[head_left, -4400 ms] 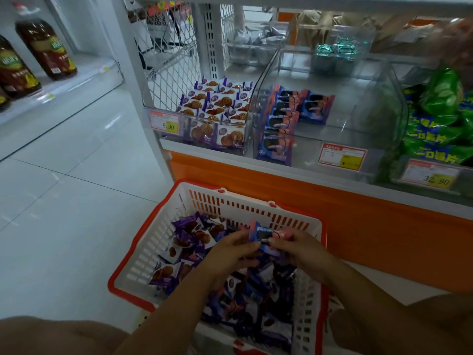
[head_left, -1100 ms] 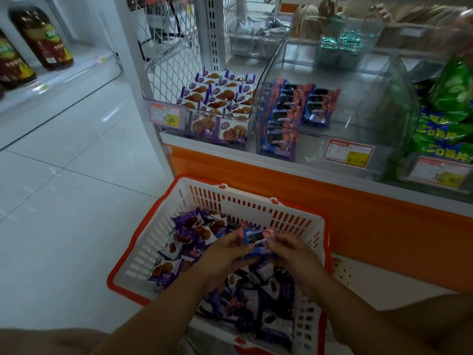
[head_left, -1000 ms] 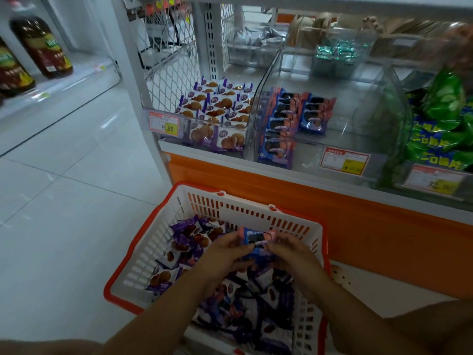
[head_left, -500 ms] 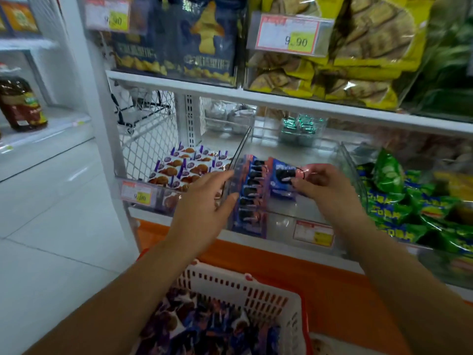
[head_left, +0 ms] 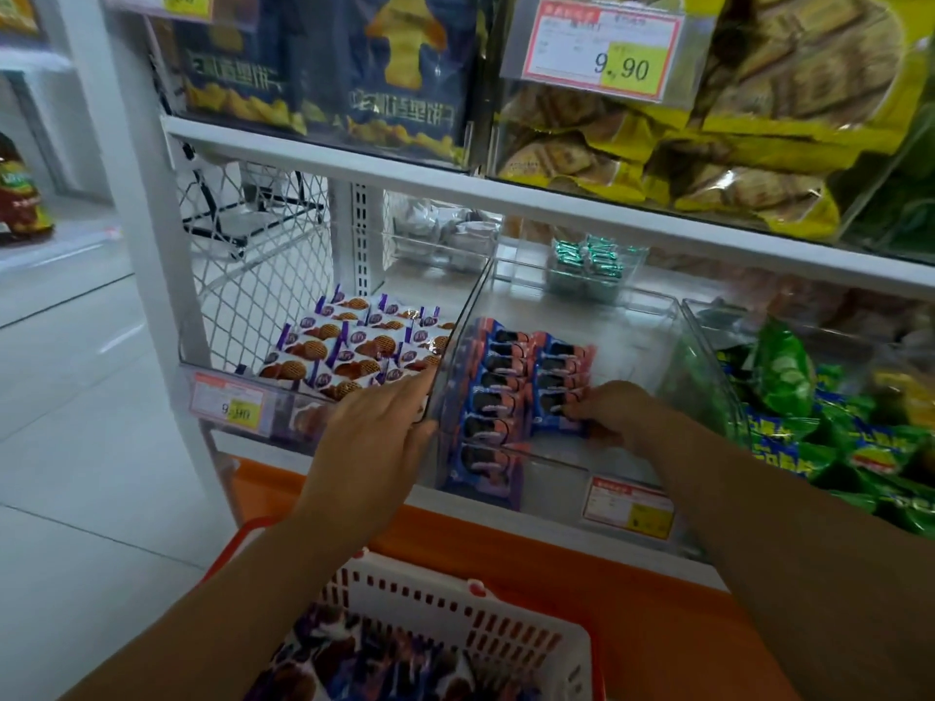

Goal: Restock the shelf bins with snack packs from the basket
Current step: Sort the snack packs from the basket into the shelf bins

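I am partway through. My right hand [head_left: 614, 412] is pinching a blue pack [head_left: 556, 414] and setting it at the front of the second row inside the middle bin [head_left: 566, 460], which is showing bare floor to the right of its two rows. My left hand [head_left: 374, 437], fingers straight, is resting against that bin's left wall. Left of the bin, purple packs [head_left: 354, 346] are filling their own. Below it, the basket [head_left: 455, 607] is holding many more packs.

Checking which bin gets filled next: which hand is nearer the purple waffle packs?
Left. The left hand is against the clear divider beside the purple waffle packs; the right hand is past it, holding a blue pack.
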`<action>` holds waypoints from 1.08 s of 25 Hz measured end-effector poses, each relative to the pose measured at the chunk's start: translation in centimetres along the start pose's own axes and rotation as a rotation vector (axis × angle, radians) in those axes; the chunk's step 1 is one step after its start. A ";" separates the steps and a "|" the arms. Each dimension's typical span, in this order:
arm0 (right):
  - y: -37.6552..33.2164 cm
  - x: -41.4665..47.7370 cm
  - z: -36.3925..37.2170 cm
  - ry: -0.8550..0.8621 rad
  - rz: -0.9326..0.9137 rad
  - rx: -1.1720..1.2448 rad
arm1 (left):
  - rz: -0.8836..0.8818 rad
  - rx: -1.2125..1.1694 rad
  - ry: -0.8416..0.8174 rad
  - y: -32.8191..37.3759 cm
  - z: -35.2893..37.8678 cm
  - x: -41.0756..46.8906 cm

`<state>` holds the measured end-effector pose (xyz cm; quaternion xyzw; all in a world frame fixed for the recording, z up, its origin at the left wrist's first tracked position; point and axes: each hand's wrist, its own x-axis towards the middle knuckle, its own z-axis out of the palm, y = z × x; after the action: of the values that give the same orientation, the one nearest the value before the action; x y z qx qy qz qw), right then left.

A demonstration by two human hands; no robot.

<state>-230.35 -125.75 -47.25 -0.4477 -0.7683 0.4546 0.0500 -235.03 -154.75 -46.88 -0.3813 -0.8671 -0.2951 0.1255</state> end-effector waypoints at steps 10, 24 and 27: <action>-2.5 -12.2 -0.1 0.375 -0.655 0.099 | 0.105 -0.064 0.206 -0.6 -0.4 -4.3; 21.7 -17.7 24.9 -0.655 -0.357 -0.539 | -0.208 0.233 -0.933 -9.3 9.3 -24.8; 21.7 -18.1 27.4 -0.646 -0.456 -0.645 | -0.202 0.288 -0.924 -9.9 9.7 -24.8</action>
<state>-218.94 -152.87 -73.31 -0.0979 -0.9240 0.2870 -0.2329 -225.39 -168.69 -69.68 -0.3650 -0.8967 0.0171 -0.2500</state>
